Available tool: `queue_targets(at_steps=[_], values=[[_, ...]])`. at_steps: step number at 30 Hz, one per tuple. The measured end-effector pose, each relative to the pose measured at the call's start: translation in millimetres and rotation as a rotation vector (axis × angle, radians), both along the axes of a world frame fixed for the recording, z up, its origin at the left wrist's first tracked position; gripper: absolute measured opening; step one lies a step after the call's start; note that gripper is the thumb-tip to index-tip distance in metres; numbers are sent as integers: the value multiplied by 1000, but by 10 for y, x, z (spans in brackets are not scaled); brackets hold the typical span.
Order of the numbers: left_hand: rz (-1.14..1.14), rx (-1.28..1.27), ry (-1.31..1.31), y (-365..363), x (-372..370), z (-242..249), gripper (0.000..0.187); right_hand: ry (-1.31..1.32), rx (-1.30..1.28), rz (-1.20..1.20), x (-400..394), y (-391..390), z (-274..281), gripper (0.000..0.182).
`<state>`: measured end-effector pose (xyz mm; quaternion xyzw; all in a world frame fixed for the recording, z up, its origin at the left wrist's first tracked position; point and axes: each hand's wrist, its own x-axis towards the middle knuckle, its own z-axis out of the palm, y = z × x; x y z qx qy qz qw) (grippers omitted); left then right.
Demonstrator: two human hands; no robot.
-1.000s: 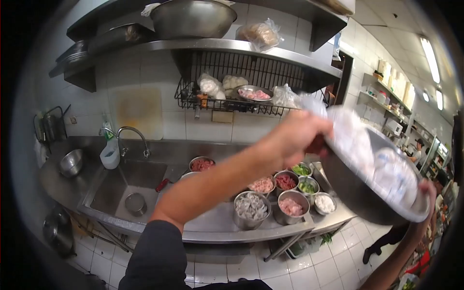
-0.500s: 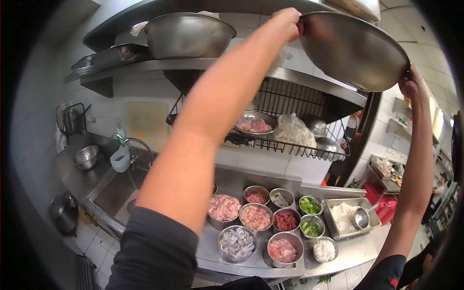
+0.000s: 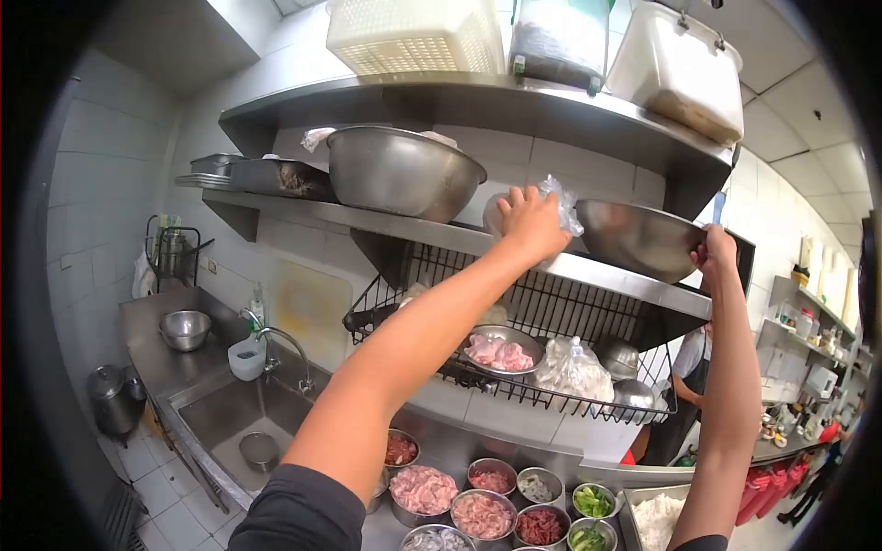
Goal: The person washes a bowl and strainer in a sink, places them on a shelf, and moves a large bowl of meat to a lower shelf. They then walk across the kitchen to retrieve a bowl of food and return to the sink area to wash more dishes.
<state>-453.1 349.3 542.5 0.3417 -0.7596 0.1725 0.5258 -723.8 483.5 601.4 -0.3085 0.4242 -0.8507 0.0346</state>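
Observation:
My right hand (image 3: 715,250) grips the right rim of a wide steel bowl (image 3: 638,241), which is at the right part of the lower metal shelf (image 3: 441,235). Left of that bowl, my left hand (image 3: 533,223) has its fingers curled on a clear plastic bag (image 3: 563,207); what the bag contains is hidden. Further left on the same shelf stands a larger steel bowl (image 3: 400,174) with something pale showing above its rim.
Below hangs a black wire rack (image 3: 432,360) with a bowl of raw meat (image 3: 501,351) and a filled bag (image 3: 574,372). Several ingredient tins (image 3: 482,516) cover the counter. A sink (image 3: 220,413) lies left. A basket (image 3: 418,37) and containers fill the top shelf. Another person (image 3: 684,386) stands behind.
The wide bowl has come down from above the shelf to shelf level. My left hand has left its rim and closed on the plastic bag. The view has tilted upward.

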Motion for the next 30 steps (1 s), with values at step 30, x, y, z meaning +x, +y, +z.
queue_targets(at_steps=[30], values=[[-514,604,335,786,4362,-3558,10,768,163,69,3656,462,-1547,41]])
